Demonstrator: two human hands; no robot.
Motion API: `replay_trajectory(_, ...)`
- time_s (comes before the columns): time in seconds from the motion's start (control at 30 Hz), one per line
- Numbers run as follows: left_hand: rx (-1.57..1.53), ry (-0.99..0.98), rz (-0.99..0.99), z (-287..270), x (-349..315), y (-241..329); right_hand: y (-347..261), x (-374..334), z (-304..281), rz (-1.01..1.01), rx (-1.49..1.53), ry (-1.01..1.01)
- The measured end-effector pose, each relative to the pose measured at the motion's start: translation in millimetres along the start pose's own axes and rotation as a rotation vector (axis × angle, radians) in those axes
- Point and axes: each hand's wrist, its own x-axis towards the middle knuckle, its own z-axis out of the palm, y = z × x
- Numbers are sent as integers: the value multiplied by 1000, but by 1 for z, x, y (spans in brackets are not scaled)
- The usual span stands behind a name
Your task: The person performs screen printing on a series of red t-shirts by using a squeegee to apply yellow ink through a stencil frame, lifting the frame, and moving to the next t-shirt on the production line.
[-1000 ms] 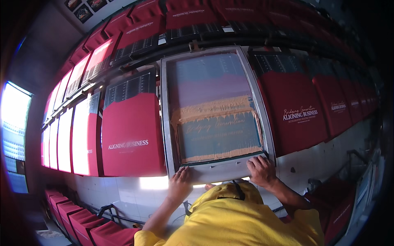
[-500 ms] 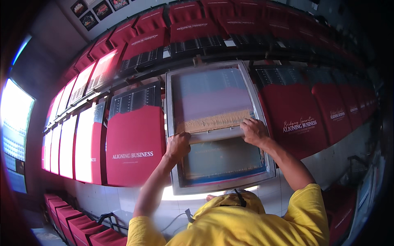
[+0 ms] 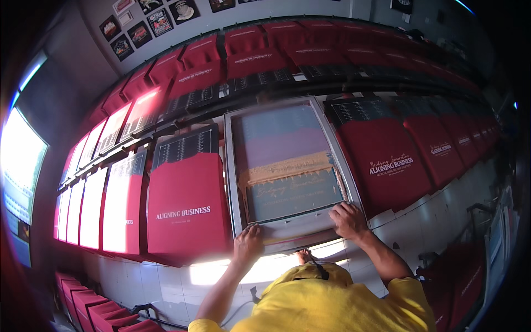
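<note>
Before me lies a screen-printing frame [image 3: 231, 166] with grey metal sides, resting over a red shirt. A wide pale squeegee [image 3: 298, 222] spans its near end. My left hand [image 3: 249, 242] is closed round the squeegee's left end, and my right hand [image 3: 349, 220] grips the right end. Tan ink [image 3: 290, 167] lies in a thick band across the middle of the mesh [image 3: 276, 124]. Nearer to me, faint script shows through the stencil area, with ink smears along both sides. What the squeegee's blade touches is hidden beneath it.
A printed red shirt [image 3: 188, 188] on a board stands close at left, another printed shirt [image 3: 381, 155] at right. Rows of more shirts stretch behind. Folded red cloths [image 3: 91, 307] sit low at left. Sunlight falls on the tiled floor [image 3: 221, 272]. Framed pictures [image 3: 160, 23] hang on the wall.
Both hands have drawn the squeegee toward me, from mid-screen to the near end. The tan ink band stays mid-screen, and stencil lettering below it now shows. The view has shifted slightly.
</note>
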Motion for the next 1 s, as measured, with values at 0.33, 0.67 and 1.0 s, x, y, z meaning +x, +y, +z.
replay_trajectory(0.33, 3, 89, 96, 36, -48, 19, -27, -57, 19, 52, -13, -122)
replay_trajectory(0.67, -169, 117, -173, 16, -43, -24, 12, -35, 15, 559, 295, 194)
replay_trajectory(1.0, -251, 3, -415, 42, -23, -92, 85, -40, 97, 974, 265, 334)
